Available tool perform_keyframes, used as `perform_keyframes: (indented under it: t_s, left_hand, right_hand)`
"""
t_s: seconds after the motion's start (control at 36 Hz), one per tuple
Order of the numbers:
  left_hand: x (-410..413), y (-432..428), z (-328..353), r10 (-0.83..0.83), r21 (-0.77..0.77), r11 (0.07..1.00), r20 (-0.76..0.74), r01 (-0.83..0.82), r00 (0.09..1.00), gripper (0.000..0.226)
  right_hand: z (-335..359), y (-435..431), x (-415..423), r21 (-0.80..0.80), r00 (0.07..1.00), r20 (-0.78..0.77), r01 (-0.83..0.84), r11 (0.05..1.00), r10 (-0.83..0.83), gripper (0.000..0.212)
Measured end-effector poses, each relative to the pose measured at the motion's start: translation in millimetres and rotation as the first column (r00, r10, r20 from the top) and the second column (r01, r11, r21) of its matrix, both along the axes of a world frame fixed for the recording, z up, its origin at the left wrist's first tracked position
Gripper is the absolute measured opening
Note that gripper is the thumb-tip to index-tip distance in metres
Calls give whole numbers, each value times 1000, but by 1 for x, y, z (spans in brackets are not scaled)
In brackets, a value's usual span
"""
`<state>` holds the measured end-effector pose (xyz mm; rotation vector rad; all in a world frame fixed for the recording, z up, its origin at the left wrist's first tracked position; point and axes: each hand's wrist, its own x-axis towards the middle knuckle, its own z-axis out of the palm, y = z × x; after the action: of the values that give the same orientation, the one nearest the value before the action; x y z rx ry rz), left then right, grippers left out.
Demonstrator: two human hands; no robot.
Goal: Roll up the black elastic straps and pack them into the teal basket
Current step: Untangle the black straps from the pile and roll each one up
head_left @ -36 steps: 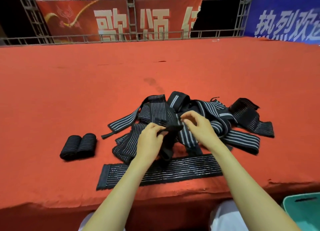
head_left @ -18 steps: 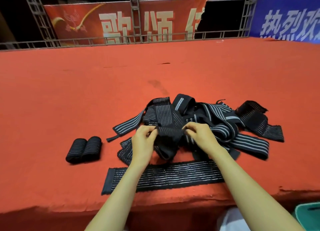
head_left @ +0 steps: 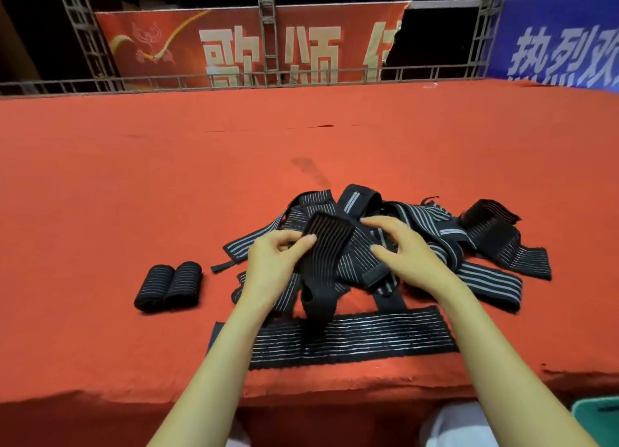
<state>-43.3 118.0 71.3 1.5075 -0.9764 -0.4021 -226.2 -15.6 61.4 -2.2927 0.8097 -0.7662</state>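
**Held strap** (head_left: 326,245): black and ribbed. Its upper end is pinched between the thumb and fingers of the left hand (head_left: 278,262), and the rest is let hang toward the worktop (head_left: 234,152). This is judged to be done so that it is drawn clear of the tangle and straightened for rolling.

**Right hand** (head_left: 408,252): the fingers are released, spread and loosely bent, and nothing is grasped. The hand is held just over the pile, at 3 o'clock of the held strap, probably ready to take the free length.

**Loose pile** (head_left: 445,232): striped black straps are tangled together at mid-worktop and not yet rolled.

**Flat strap** (head_left: 368,341): laid out full length at 6 o'clock of the loose pile, near the front edge, seemingly smoothed for rolling.

**Rolled straps** (head_left: 169,286): two rolls touch side by side at 9 o'clock of the loose pile. They are evidently set aside as finished but not yet packed.

**Teal basket** (head_left: 599,420): only a corner is seen at 5 o'clock, below the front edge. Its contents cannot be told.
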Motion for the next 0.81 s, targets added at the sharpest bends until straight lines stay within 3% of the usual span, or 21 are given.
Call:
perform_keyframes:
  t_s: [0.08, 0.14, 0.19, 0.28, 0.39, 0.47, 0.56, 0.67, 0.81]
  left_hand:
    - [-4, 4, -1, -38, 47, 998, 71, 35, 997, 7]
    - [-8, 9, 0, -71, 61, 996, 87, 65, 994, 11]
    - [-11, 15, 0, -82, 60, 995, 86, 77, 993, 12]
    - [-7, 27, 0, -58, 49, 997, 55, 55, 997, 14]
    - [15, 49, -4, 34, 30, 999, 75, -36, 997, 19]
    - [42, 64, -18, 207, 50, 976, 82, -211, 975, 25]
    - [63, 75, -34, 328, 102, 940, -4, -326, 945, 39]
    - [68, 87, -54, 338, 209, 926, -81, -315, 938, 60]
    - [70, 100, -80, 337, 337, 891, -38, -305, 941, 54]
  right_hand:
    - [21, 23, 7, 145, 979, 160, -147, 978, 123, 43]
    - [27, 29, 12, 146, 979, 133, -170, 975, 151, 37]
    - [28, 34, 16, 101, 987, 86, -147, 984, 139, 16]
    - [22, 34, 14, 47, 990, 142, -19, 999, 12, 5]
    - [13, 23, -2, 135, 938, 263, 195, 971, -225, 7]
    - [3, 12, -21, 176, 894, 238, 345, 922, -380, 9]
    - [-9, 14, -35, 199, 860, 189, 440, 876, -475, 14]
    - [-29, 19, -49, 208, 834, 133, 505, 838, -536, 10]
    - [-54, 27, -65, 182, 814, 46, 563, 806, -579, 20]
